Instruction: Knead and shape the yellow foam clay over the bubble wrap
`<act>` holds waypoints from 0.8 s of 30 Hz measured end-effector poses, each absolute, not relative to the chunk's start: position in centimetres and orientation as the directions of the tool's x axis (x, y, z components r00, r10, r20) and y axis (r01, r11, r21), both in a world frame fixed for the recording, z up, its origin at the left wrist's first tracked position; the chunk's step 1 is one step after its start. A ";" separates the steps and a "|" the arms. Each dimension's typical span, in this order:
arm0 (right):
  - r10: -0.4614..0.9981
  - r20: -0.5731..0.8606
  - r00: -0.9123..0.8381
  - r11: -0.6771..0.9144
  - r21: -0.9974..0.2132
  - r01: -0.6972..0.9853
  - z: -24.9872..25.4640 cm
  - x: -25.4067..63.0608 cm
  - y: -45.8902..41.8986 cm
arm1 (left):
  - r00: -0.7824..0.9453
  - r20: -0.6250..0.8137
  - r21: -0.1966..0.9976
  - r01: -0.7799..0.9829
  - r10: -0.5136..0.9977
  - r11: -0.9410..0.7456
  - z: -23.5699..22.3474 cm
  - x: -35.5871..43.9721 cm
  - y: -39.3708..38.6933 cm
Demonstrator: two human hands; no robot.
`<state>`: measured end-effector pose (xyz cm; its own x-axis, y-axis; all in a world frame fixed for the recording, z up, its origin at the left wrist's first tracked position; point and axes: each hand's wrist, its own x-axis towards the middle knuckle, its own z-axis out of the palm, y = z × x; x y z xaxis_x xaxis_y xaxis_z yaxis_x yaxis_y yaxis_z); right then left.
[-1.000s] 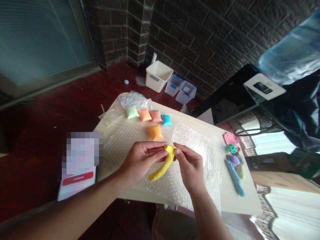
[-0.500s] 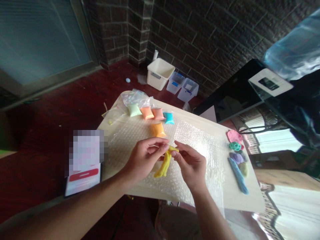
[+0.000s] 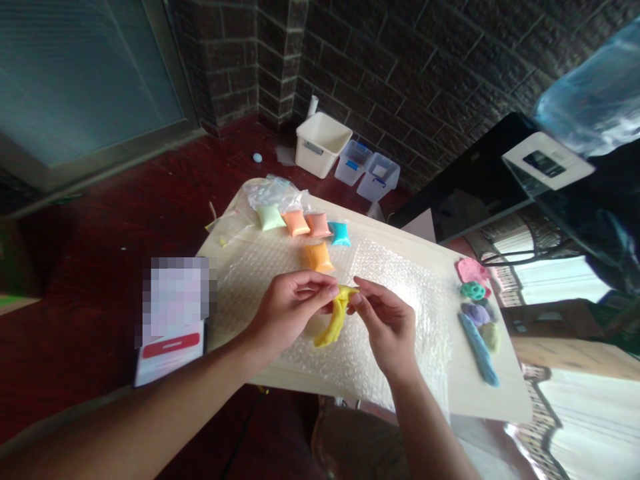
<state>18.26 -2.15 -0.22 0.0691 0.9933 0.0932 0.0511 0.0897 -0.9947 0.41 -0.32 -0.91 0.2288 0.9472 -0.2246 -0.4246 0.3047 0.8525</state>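
Note:
A strip of soft yellow modelling clay hangs between my hands over the bubble wrap, its lower end drooping to the left. My left hand pinches its upper left end between thumb and fingers. On the other side, my right hand pinches the upper right end with thumb and forefinger. Just beyond my hands lies an orange packet of clay. Behind it sit a pale green packet, a light orange packet, a salmon packet and a turquoise packet.
Lumps of pink, green and purple clay lie near the table's right edge, beside a blue roll. A phone-like screen stands at the left edge. A white basket and clear bins are on the floor behind.
The top of the yellow clay is stretched a little wider between my hands, and my right hand has shifted slightly right. The view has moved slightly.

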 end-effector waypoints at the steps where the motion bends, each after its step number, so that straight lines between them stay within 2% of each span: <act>1: 0.993 0.096 0.067 0.093 -0.994 0.055 -0.2 18.3 -2.2 | 0.215 -0.214 0.864 -0.413 0.953 0.288 -1.0 0.4 -0.3; 6: 0.993 0.105 0.058 0.098 -0.988 0.118 0.0 18.3 -2.0 | 0.189 -0.176 0.882 -0.405 0.966 0.240 -1.2 0.4 -0.4; 12: 0.995 0.085 0.060 0.080 -0.993 0.087 -0.3 18.4 -2.0 | 0.254 -0.171 0.891 -0.373 0.952 0.259 -1.2 0.4 -0.5; 24: 0.997 0.058 0.053 0.056 -0.998 0.029 -0.8 18.4 -2.0 | 0.242 -0.130 0.929 -0.309 0.961 0.203 -0.7 0.2 -0.9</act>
